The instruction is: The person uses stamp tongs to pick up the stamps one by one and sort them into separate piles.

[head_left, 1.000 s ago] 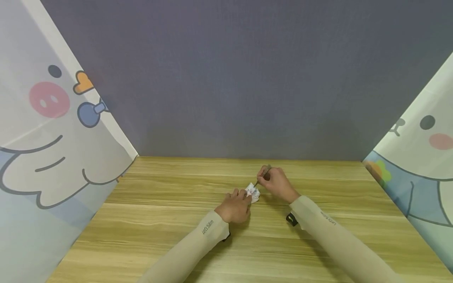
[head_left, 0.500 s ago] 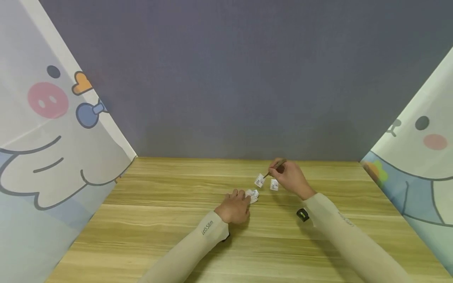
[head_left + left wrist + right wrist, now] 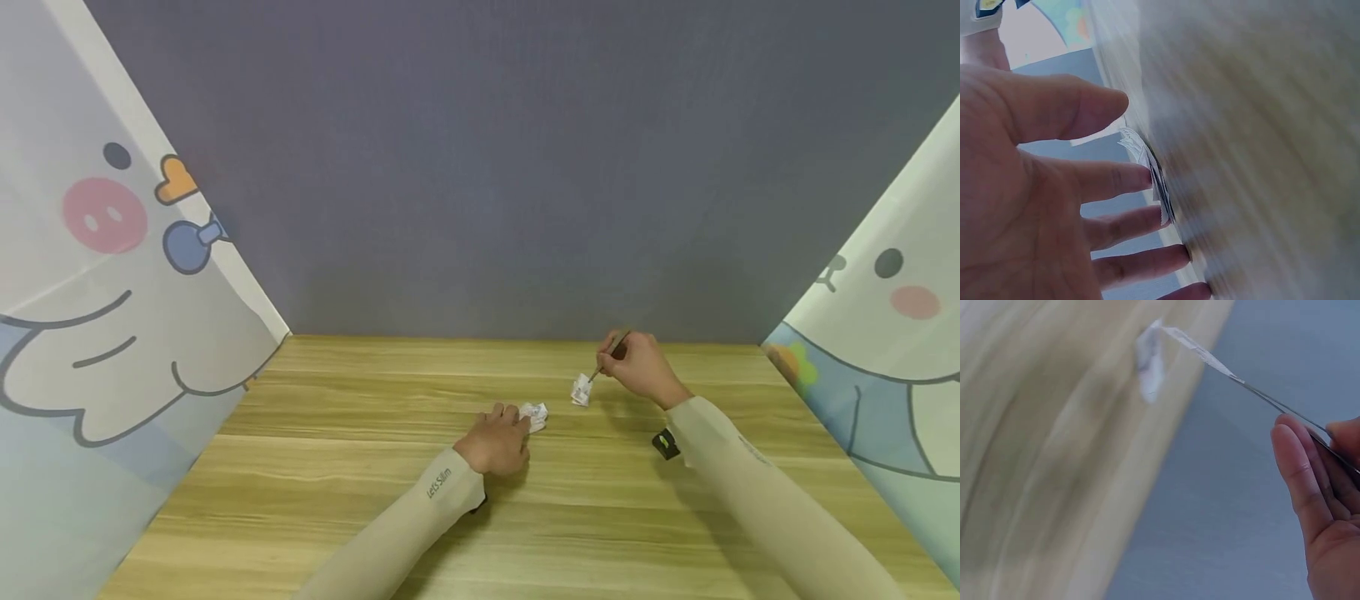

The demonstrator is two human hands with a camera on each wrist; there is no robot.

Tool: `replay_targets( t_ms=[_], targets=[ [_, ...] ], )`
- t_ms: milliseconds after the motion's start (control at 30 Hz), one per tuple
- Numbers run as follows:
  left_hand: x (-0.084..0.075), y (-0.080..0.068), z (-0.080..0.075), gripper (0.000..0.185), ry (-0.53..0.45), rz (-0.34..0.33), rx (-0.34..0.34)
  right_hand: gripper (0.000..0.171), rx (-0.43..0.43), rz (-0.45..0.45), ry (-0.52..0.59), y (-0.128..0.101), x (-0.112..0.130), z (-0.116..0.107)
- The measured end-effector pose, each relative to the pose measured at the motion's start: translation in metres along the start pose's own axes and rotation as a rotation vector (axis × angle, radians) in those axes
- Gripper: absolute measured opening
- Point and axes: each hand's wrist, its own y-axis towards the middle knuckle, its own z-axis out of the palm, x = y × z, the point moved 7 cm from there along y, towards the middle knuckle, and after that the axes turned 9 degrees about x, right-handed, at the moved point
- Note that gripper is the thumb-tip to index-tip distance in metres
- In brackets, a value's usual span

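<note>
Between the thumb and fingers of my right hand (image 3: 643, 367) is a pair of metal tweezers (image 3: 1275, 404). Their tips grip the edge of a small white printed stamp (image 3: 1202, 352). Another stamp (image 3: 1149, 367) lies on the table; the held one is raised above the wood, partly overlapping it in the head view. My left hand (image 3: 495, 443) rests on the table to the left, fingers spread and fairly straight. Its fingertips (image 3: 1141, 176) touch a small stack of stamps (image 3: 535, 415), some with toothed edges, partly covered by the fingers.
The wood-grain table (image 3: 337, 467) ends at a dark grey panel (image 3: 480, 183) behind the hands. Cartoon-printed cloths stand at the left (image 3: 105, 333) and right (image 3: 900, 358). A black wrist device (image 3: 665, 444) sits under the right sleeve.
My right hand has moved right, its tweezers carrying a stamp from the stack to beside and over the stamp lying on the table. My left hand has stayed at the stack.
</note>
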Motion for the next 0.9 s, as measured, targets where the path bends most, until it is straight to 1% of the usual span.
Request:
replay_targets(
  t_ms=[167, 333, 533, 667, 767, 900],
  targets=[
    [0.001, 0.002, 0.002, 0.053, 0.01, -0.006, 0.001, 0.008, 0.042, 0.049, -0.012, 0.005, -0.018, 0.007],
    [0.002, 0.002, 0.001, 0.054, -0.004, -0.01, -0.011, 0.006, 0.048, 0.068, -0.049, 0.007, -0.028, 0.011],
    [0.001, 0.003, 0.0, 0.043, 0.004, 0.004, -0.025, 0.008, 0.041, 0.103, -0.091, 0.007, -0.037, 0.009],
    [0.001, 0.003, 0.0, 0.043, 0.017, 0.006, -0.019, 0.009, 0.009, 0.106, -0.105, 0.007, -0.038, 0.005],
    [0.001, 0.003, 0.001, 0.045, 0.018, 0.003, -0.011, 0.009, -0.007, 0.085, -0.103, 0.007, -0.034, 0.005],
    [0.001, 0.003, 0.001, 0.048, 0.012, 0.003, -0.007, 0.008, -0.004, 0.067, -0.084, 0.006, -0.025, 0.009]
  ],
)
